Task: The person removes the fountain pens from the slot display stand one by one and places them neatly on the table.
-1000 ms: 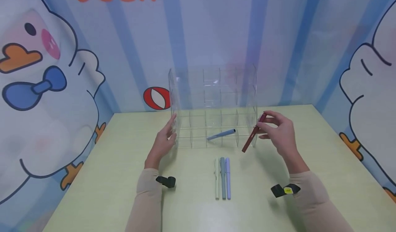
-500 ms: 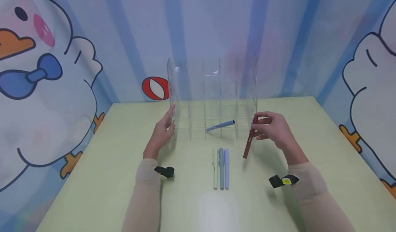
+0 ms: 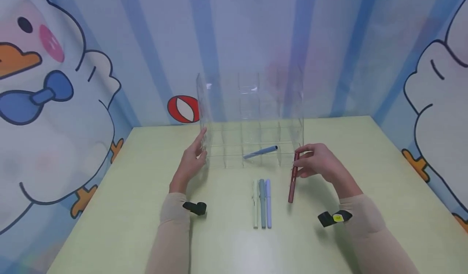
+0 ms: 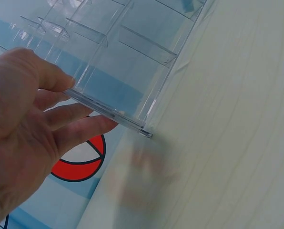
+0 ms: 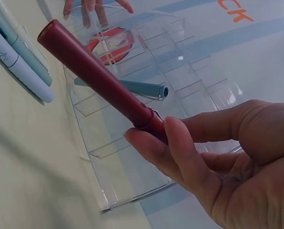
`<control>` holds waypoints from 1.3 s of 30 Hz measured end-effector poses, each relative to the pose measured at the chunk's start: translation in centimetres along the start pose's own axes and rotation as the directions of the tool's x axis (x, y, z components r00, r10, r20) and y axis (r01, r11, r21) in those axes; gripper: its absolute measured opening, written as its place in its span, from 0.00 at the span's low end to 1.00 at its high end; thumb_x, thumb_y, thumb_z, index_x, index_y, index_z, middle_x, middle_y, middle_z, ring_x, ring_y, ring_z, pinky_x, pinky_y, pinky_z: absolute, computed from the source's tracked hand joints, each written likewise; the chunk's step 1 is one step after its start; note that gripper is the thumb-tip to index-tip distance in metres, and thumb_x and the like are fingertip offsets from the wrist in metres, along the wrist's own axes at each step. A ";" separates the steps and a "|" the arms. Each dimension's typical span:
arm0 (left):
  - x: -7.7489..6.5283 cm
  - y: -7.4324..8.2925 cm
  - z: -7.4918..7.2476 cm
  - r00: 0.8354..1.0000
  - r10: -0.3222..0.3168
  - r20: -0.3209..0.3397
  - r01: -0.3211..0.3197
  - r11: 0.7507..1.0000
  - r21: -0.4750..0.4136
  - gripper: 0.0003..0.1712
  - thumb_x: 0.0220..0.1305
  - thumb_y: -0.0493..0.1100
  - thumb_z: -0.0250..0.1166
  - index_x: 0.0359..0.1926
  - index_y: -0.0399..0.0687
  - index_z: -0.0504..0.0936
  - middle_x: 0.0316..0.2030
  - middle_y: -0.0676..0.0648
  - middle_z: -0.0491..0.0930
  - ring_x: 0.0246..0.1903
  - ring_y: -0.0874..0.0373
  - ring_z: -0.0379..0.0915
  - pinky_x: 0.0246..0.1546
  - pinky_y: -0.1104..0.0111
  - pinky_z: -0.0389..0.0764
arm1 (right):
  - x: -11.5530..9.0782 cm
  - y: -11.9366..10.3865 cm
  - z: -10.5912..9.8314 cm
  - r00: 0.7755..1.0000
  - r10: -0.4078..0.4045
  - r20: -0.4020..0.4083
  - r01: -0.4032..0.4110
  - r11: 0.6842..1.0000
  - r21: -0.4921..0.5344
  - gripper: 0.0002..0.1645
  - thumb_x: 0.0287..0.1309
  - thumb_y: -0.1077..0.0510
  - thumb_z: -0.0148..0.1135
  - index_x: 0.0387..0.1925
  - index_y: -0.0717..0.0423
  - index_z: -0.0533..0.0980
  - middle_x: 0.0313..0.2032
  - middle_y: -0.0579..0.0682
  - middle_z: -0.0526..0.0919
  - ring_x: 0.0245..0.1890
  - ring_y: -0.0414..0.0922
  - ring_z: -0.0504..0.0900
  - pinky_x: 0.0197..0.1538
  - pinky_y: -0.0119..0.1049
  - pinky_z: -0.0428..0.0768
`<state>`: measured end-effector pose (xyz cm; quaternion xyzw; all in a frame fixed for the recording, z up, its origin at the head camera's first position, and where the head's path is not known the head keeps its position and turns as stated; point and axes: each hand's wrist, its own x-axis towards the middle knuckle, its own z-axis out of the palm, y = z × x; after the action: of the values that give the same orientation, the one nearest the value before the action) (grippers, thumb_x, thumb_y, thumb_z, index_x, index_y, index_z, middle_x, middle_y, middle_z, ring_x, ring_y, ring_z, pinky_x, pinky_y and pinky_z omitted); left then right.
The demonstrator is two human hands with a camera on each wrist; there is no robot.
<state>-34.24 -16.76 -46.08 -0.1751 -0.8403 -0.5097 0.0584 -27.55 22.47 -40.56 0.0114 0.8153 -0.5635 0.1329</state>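
A clear acrylic organizer with compartments (image 3: 234,156) stands at the back of the table. My left hand (image 3: 190,160) grips its left side wall; in the left wrist view the thumb lies at the front edge and the fingers lie along the outer face. Between thumb and fingers, my right hand (image 3: 319,162) pinches a dark red pen (image 3: 293,178) by its upper end, just in front of the organizer's right corner. The pen slants steeply, lower end toward me and apart from the organizer in the right wrist view. A blue pen (image 3: 261,152) lies tilted in a lower front compartment.
Three pens lie side by side in front of the organizer: pale green (image 3: 255,205), grey-teal (image 3: 263,205) and lavender (image 3: 268,205). Behind the table (image 3: 120,225) hangs a printed cartoon duck backdrop (image 3: 157,34). Each sleeve carries a small black wrist camera (image 3: 195,208).
My right hand has come down and left, toward me, and the red pen has swung closer to vertical. The left hand keeps its hold on the organizer. The head view tilted slightly.
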 end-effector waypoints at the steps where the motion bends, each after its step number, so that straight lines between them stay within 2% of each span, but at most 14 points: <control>1: -0.1 -0.1 0.1 1.000 -0.003 0.008 0.003 1.000 -0.005 0.44 0.72 0.30 0.53 0.79 0.68 0.50 0.77 0.46 0.52 0.70 0.40 0.60 0.64 0.47 0.68 | -0.1 0.1 0.1 1.000 0.006 0.005 -0.006 1.000 -0.001 0.31 0.63 0.67 0.62 0.65 0.72 0.65 0.47 0.68 0.81 0.31 0.51 0.88 0.36 0.43 0.87; 4: -0.4 -0.3 0.4 1.000 -0.004 0.022 0.004 1.000 -0.009 0.43 0.72 0.30 0.53 0.80 0.65 0.50 0.77 0.46 0.51 0.70 0.40 0.60 0.64 0.48 0.70 | -0.2 0.6 0.4 1.000 0.014 0.025 -0.014 1.000 -0.004 0.30 0.63 0.68 0.62 0.64 0.74 0.66 0.44 0.66 0.82 0.29 0.50 0.88 0.34 0.42 0.87; 11: 0.3 0.0 -0.2 1.000 0.024 -0.007 -0.023 1.000 0.021 0.45 0.72 0.31 0.53 0.78 0.77 0.50 0.77 0.45 0.52 0.70 0.39 0.60 0.63 0.46 0.69 | 0.5 0.5 1.1 0.997 -0.024 0.077 0.024 1.000 0.001 0.30 0.60 0.69 0.64 0.61 0.76 0.67 0.37 0.62 0.85 0.26 0.49 0.87 0.33 0.43 0.87; 16: 0.9 0.4 -0.4 0.999 0.037 0.000 -0.037 0.999 0.026 0.45 0.72 0.30 0.53 0.80 0.69 0.50 0.77 0.45 0.51 0.70 0.39 0.59 0.64 0.47 0.68 | 0.9 0.5 1.4 0.994 -0.023 0.103 0.026 0.999 -0.024 0.28 0.59 0.69 0.64 0.59 0.77 0.69 0.34 0.60 0.85 0.26 0.50 0.87 0.32 0.42 0.87; 20: 0.5 0.2 -0.3 1.000 0.000 -0.007 0.000 1.000 0.018 0.43 0.71 0.30 0.53 0.80 0.64 0.51 0.77 0.45 0.52 0.70 0.40 0.59 0.65 0.48 0.68 | 1.3 1.2 2.3 0.993 -0.009 0.118 0.014 0.999 -0.047 0.26 0.57 0.69 0.66 0.56 0.76 0.72 0.32 0.59 0.85 0.26 0.51 0.87 0.31 0.42 0.87; 22: 0.3 0.0 -0.2 1.000 -0.003 -0.007 0.003 1.000 0.011 0.43 0.71 0.29 0.53 0.80 0.64 0.51 0.77 0.45 0.52 0.70 0.40 0.60 0.65 0.48 0.68 | 1.3 1.6 2.7 0.993 -0.002 0.120 0.008 0.999 -0.052 0.25 0.56 0.70 0.67 0.55 0.76 0.73 0.31 0.59 0.85 0.25 0.51 0.87 0.30 0.42 0.87; 27: -0.1 0.0 -0.5 1.000 -0.019 -0.015 0.019 0.999 0.030 0.45 0.71 0.30 0.54 0.79 0.72 0.50 0.77 0.47 0.52 0.69 0.39 0.60 0.63 0.47 0.70 | 1.5 1.9 3.6 0.992 -0.001 0.129 0.009 0.998 -0.063 0.24 0.55 0.70 0.67 0.53 0.76 0.74 0.31 0.58 0.85 0.24 0.49 0.87 0.29 0.41 0.87; 33: 0.3 0.4 -1.0 1.000 0.010 -0.024 -0.009 0.999 0.035 0.44 0.72 0.30 0.54 0.79 0.67 0.51 0.77 0.44 0.53 0.69 0.37 0.60 0.63 0.46 0.69 | 1.9 1.5 4.1 0.990 -0.006 0.143 0.017 0.997 -0.078 0.24 0.55 0.70 0.67 0.54 0.77 0.74 0.33 0.59 0.85 0.25 0.48 0.87 0.30 0.40 0.87; 39: 0.0 0.0 -0.3 1.000 -0.001 -0.001 0.001 1.000 0.023 0.44 0.72 0.30 0.54 0.79 0.68 0.50 0.77 0.46 0.53 0.69 0.39 0.60 0.63 0.48 0.70 | 1.5 2.2 4.4 0.989 0.021 0.143 -0.010 0.997 -0.079 0.23 0.53 0.72 0.68 0.51 0.77 0.76 0.33 0.59 0.84 0.26 0.49 0.87 0.32 0.41 0.87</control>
<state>-34.27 -17.01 -45.99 -0.1736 -0.8461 -0.5002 0.0606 -27.75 19.05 -44.40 -0.0283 0.8248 -0.5296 0.1960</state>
